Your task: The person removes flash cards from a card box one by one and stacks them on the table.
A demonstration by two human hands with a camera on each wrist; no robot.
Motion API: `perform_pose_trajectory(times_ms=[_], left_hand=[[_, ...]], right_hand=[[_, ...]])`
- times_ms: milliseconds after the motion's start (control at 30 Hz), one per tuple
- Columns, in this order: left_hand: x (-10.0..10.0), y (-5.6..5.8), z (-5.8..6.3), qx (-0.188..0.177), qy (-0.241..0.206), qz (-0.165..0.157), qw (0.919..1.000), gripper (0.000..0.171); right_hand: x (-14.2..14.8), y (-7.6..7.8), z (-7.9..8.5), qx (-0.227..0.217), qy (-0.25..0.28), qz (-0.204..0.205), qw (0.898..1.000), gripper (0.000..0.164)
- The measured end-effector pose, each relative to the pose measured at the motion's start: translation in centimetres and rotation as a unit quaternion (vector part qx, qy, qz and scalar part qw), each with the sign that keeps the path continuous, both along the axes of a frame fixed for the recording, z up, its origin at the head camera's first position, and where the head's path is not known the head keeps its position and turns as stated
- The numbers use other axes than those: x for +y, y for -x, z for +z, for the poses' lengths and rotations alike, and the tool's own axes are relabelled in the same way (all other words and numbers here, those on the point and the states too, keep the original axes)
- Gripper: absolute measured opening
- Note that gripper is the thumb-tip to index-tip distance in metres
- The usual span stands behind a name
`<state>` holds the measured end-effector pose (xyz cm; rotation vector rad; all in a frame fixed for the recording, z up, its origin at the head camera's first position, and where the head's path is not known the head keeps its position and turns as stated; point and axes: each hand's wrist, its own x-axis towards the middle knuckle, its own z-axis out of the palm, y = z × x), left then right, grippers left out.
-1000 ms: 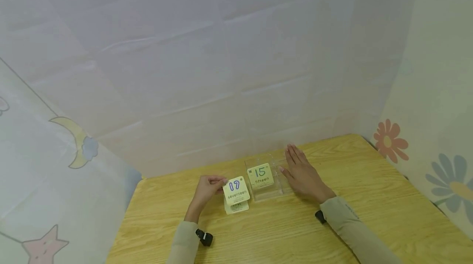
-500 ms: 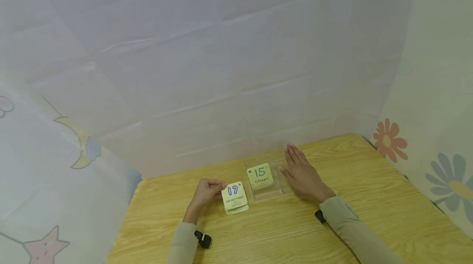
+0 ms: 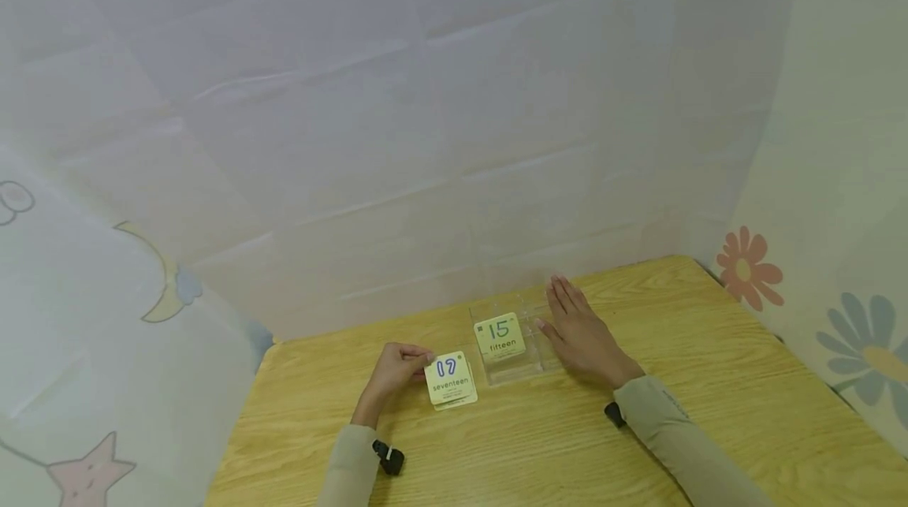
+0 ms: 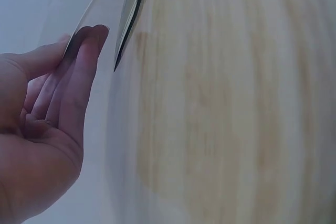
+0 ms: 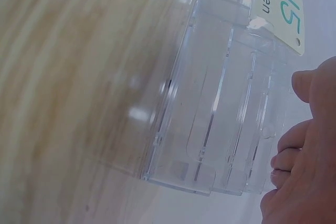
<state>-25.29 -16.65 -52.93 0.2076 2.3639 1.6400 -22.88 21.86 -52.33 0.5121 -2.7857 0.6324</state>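
Note:
My left hand [image 3: 393,374] pinches a square yellow flash card [image 3: 448,371] reading "seventeen" by its left edge, thumb on top. Under it lies a stack of cards [image 3: 467,403], mostly covered in the head view. From the left wrist, the pinched card [image 4: 87,16] slants up with a gap to the stack [image 4: 130,17] beside the fingertips. A "fifteen" card [image 3: 499,337] stands tilted in a clear plastic stepped rack [image 3: 512,372], on its left part. My right hand [image 3: 583,336] has its fingers straight at the right end of the rack [image 5: 210,108].
Everything is on a wooden table [image 3: 539,444] whose far edge meets a pale cloth backdrop [image 3: 440,176]. Side panels carry a printed moon [image 3: 169,286] and flowers [image 3: 745,270]. Both wrists wear small black cameras, one [image 3: 388,457] on the left.
My left hand has lowered the "seventeen" card slightly, so it covers the "first" card that showed beneath it. The right hand and the rack stay where they were.

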Motion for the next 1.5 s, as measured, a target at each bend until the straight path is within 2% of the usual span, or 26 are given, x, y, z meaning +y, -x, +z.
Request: perform_pose_trajectory(times_ms=[200,367,567,800,1000,1333,1500], left_hand=[[0.1,0.0,-0.2,0.018,0.033,-0.008,0.9993,0.021],[0.2,0.0,0.0,0.049,0.086,-0.018,0.9949,0.019],[0.6,0.0,0.3,0.091,0.147,-0.027,0.9845,0.015],[1.1,-0.1,0.9,0.132,0.217,-0.035,0.9665,0.011],[1.5,-0.3,1.6,0.142,0.231,-0.048,0.9612,0.010],[1.7,-0.3,1.8,0.158,0.254,-0.058,0.9524,0.010],[1.8,-0.2,1.9,0.157,0.257,-0.056,0.9518,0.011]], right_hand=[[0.0,0.0,-0.2,-0.007,-0.001,-0.003,1.000,0.076],[0.0,-0.1,-0.1,-0.003,0.005,-0.001,1.000,0.076],[0.0,-0.2,0.0,-0.003,0.008,-0.002,1.000,0.075],[-0.1,0.0,0.0,0.005,0.003,0.004,1.000,0.074],[-0.1,0.0,0.0,0.010,-0.006,-0.005,1.000,0.075],[-0.1,-0.2,0.0,0.009,-0.009,-0.007,1.000,0.075],[0.0,-0.1,0.0,0.001,-0.006,-0.006,1.000,0.076]])
